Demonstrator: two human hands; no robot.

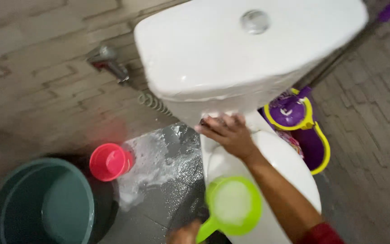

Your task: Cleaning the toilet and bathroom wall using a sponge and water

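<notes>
At the base of the tank [249, 54], your right hand [229, 133] pressed a dark thing I cannot identify. The green scoop [233, 205] lay at six o'clock from it, handle toward seven, grasped by your left hand [185, 235].

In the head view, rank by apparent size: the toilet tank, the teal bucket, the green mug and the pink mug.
1. Toilet tank, though nearest the camera.
2. Teal bucket, partly cut off.
3. Green mug.
4. Pink mug, close to the green one; being farther may shrink it.
</notes>
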